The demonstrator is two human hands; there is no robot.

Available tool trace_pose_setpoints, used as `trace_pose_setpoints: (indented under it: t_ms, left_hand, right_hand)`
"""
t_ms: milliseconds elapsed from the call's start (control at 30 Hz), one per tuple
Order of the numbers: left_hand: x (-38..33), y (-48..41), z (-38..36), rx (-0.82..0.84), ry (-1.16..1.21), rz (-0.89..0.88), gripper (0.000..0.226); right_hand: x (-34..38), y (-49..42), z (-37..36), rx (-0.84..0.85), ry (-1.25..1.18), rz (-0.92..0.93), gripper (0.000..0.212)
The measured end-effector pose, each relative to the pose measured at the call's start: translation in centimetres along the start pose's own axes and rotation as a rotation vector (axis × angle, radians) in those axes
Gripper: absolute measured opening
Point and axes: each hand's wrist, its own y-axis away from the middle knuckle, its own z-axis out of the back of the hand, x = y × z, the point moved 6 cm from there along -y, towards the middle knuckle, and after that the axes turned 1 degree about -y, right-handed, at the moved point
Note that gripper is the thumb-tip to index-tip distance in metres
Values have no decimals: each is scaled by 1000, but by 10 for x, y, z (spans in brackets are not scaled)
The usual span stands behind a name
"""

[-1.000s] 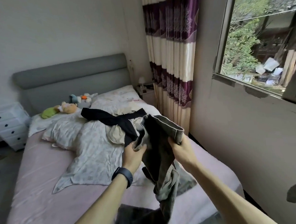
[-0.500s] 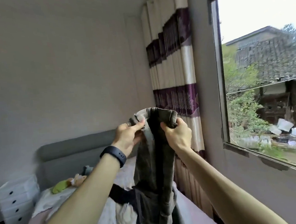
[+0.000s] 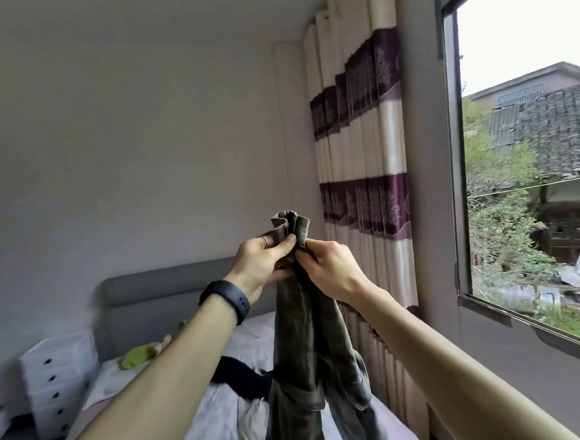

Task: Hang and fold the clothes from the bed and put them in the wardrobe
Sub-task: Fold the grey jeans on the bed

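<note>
We hold the grey-green trousers up before us, a hemmed edge bunched at the top between our left hand and right hand, the legs hanging straight down. Behind them on the bed lie a black garment and a crumpled cream garment.

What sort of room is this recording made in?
Most likely a home bedroom: a bed with a grey padded headboard, a white drawer unit beside it, and a striped curtain at the window. The left hand and right hand grip grey trousers.
</note>
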Motion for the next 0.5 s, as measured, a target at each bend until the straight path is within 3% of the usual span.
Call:
trace_pose_setpoints:
  t_ms: [133, 300, 400, 467, 500]
  left_hand:
    - [-2, 6, 3, 19, -14, -10, 41]
    - [-18, 8, 26, -106, -154, -97, 12]
    - [-32, 16, 37, -168, -187, -120, 19]
    - [-42, 25, 44, -176, -209, -124, 20]
    - [-47, 31, 47, -173, -223, -121, 16]
  right_hand:
    - [3, 3, -11, 51, -4, 78, 23]
    - [-15, 12, -29, 294, -781, -168, 49]
    - [-34, 8, -24, 83, -813, -285, 39]
    - [-51, 9, -25, -60, -738, -435, 57]
    - [-54, 9, -30, -37, -724, -503, 71]
